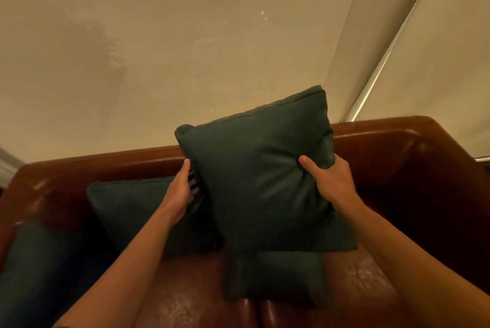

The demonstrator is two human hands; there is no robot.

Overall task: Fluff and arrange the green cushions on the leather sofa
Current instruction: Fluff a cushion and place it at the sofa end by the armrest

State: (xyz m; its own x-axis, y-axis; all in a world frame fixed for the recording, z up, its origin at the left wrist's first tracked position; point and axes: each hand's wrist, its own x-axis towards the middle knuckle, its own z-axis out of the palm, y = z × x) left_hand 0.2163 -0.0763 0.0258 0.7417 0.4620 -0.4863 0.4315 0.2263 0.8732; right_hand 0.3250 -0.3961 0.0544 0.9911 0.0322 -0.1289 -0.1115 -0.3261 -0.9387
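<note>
I hold a dark green cushion [254,174] up above the brown leather sofa [397,158], tilted with one corner highest. My left hand [183,189] lies against its left edge, fingers going behind the fabric. My right hand [328,179] grips its right edge, thumb pressed into the front face. A second green cushion [132,211] leans on the sofa back to the left, partly behind my left arm. A third green cushion [278,277] lies flat on the seat below the held one. Another dark cushion [34,269] sits at the far left.
The sofa's back rail [106,162] runs across the view, with the right armrest [450,168] rising beside it. Behind the sofa is a pale wall [185,49], and a light blind or curtain [424,49] hangs at the upper right.
</note>
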